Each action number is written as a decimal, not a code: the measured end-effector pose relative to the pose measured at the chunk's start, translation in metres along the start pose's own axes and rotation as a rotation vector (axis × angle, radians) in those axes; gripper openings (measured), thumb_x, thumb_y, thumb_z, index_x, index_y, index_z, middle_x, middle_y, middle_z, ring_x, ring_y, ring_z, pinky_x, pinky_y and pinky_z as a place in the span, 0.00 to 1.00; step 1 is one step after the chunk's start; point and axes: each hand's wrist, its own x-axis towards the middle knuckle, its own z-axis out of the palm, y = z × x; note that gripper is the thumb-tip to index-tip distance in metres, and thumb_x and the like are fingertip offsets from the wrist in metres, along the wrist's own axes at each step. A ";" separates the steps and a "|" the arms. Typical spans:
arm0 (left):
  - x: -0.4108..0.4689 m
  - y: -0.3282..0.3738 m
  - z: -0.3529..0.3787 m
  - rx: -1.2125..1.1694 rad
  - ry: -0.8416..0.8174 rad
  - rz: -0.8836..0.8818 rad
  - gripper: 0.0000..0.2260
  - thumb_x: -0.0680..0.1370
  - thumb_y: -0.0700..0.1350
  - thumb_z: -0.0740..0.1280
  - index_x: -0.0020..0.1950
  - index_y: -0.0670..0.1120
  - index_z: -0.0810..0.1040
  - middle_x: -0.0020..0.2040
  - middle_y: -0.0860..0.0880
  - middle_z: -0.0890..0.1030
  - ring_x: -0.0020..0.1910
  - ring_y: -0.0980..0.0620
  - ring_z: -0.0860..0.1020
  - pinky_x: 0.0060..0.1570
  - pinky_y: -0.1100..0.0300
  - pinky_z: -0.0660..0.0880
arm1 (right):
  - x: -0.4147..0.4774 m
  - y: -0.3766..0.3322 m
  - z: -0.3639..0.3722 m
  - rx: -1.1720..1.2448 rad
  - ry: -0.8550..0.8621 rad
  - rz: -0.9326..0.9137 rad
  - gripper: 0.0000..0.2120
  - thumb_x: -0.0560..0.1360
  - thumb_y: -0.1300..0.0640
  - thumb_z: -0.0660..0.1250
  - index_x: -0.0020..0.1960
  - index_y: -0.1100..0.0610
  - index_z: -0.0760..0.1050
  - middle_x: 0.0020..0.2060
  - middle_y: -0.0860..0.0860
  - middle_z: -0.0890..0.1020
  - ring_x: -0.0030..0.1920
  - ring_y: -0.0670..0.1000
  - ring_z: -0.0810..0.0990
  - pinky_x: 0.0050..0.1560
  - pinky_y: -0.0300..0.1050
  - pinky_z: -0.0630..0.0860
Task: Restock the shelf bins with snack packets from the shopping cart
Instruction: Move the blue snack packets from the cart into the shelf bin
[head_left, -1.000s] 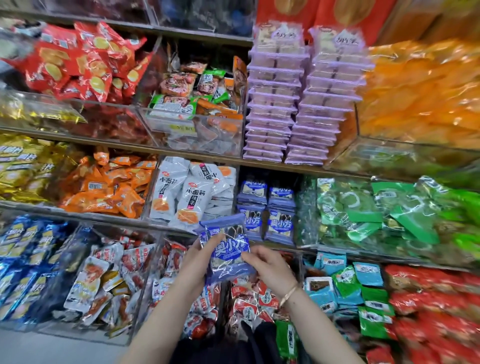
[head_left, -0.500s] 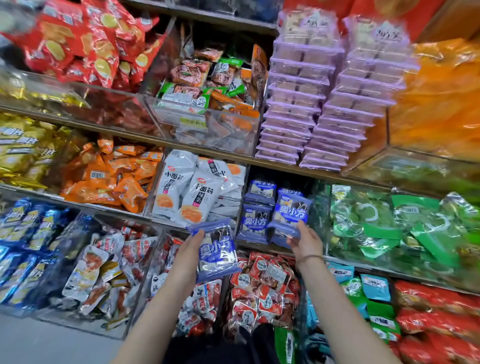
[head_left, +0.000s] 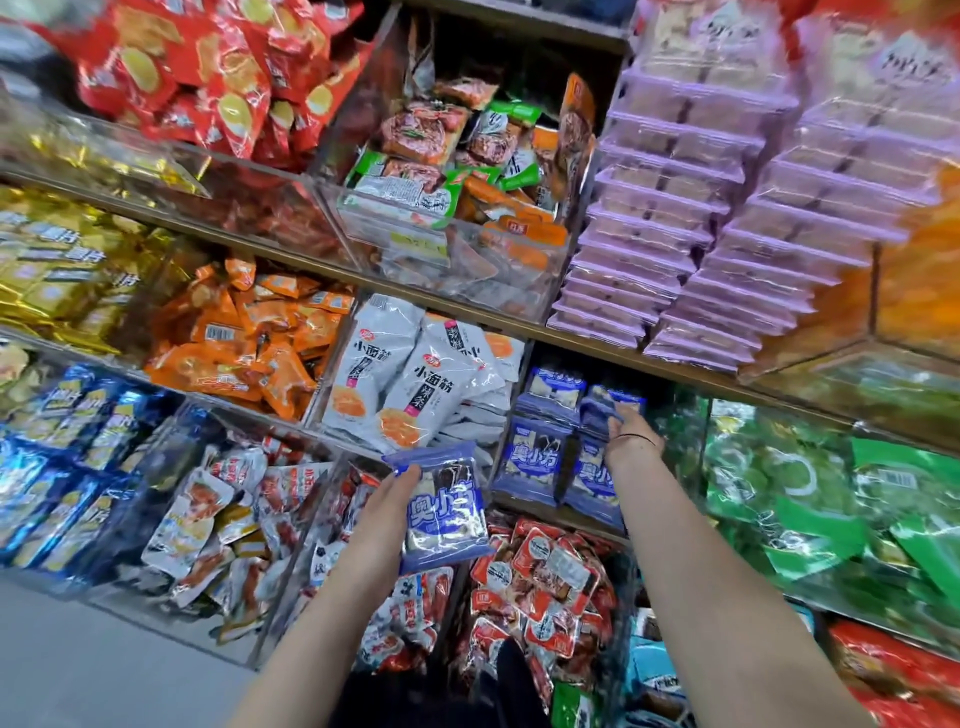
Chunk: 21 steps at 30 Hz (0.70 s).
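While the left hand (head_left: 387, 499) holds one blue snack packet (head_left: 447, 514) by its left edge, in front of the shelves, the right hand (head_left: 628, 431) grips a second packet (head_left: 602, 408) at the shelf bin (head_left: 514, 410). Both packets look light, soft and slick, so the flat sealed edges probably offer the safest hold.

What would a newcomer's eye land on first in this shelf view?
The two hands at centre: the left hand holds a blue packet, and the right hand grips a second blue packet among matching packets. Next, the purple stacks at upper right.
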 end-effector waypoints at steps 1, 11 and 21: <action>-0.001 0.000 0.000 -0.001 -0.002 0.000 0.28 0.77 0.61 0.63 0.74 0.52 0.64 0.66 0.44 0.76 0.54 0.46 0.82 0.52 0.47 0.78 | 0.000 0.002 -0.001 0.027 0.003 0.041 0.03 0.76 0.64 0.65 0.48 0.63 0.73 0.66 0.59 0.73 0.33 0.44 0.71 0.19 0.30 0.70; -0.009 0.006 0.009 -0.045 -0.091 -0.024 0.24 0.78 0.58 0.63 0.72 0.51 0.67 0.59 0.45 0.81 0.48 0.48 0.84 0.40 0.56 0.80 | -0.065 0.033 -0.071 -0.394 -0.451 -0.105 0.15 0.74 0.57 0.68 0.60 0.59 0.72 0.55 0.56 0.78 0.47 0.50 0.80 0.52 0.41 0.76; -0.027 0.016 0.058 0.762 -0.114 0.614 0.21 0.77 0.65 0.56 0.51 0.48 0.76 0.32 0.58 0.74 0.33 0.60 0.74 0.31 0.68 0.67 | -0.130 0.064 -0.125 -0.561 -0.857 -0.063 0.10 0.74 0.53 0.67 0.52 0.56 0.73 0.36 0.56 0.83 0.32 0.50 0.79 0.44 0.53 0.77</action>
